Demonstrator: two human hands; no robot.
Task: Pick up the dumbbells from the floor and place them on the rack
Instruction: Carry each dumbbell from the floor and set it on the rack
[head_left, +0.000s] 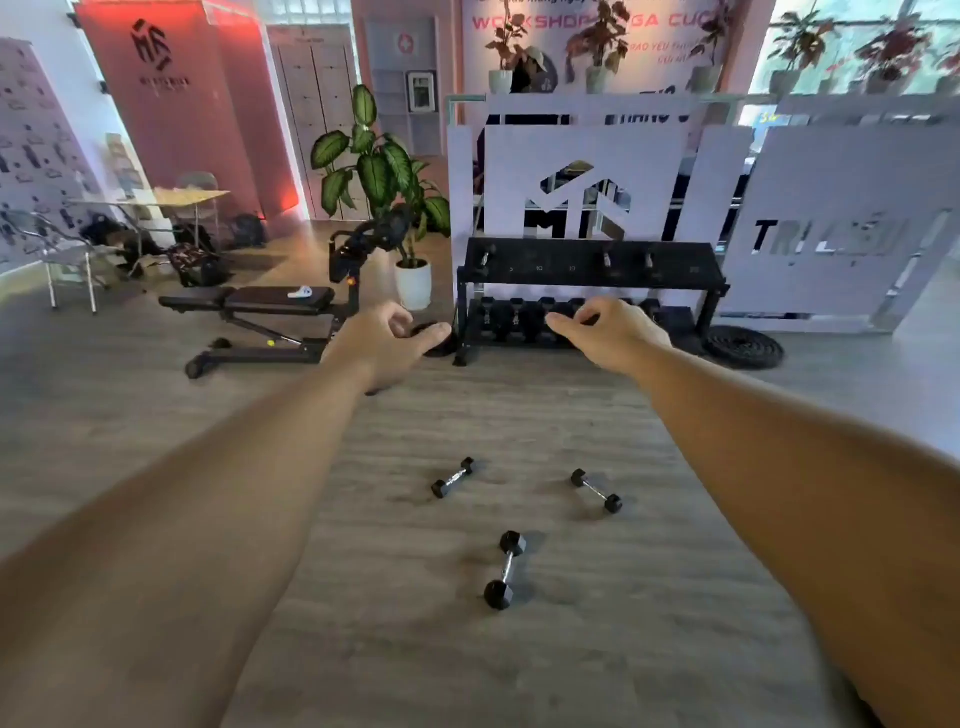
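Both hands, left (387, 338) & right (613, 330), empty w/ loosely spread fingers; three dumbbells (505, 570) on floor, rack (592, 270) ahead (bench (260, 304) left).

Three dumbbells (508, 569) lie on the floor (519, 415) before the rack (592, 270), bench (249, 304) at left.

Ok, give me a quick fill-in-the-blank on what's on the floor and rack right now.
1. ____ dumbbells lie on the wooden floor: the left dumbbell, the right dumbbell and the nearest dumbbell.
2. The left hand and right hand hold ____.
3. The rack stands to the ____ of the workout bench.

Missing words: three; nothing; right
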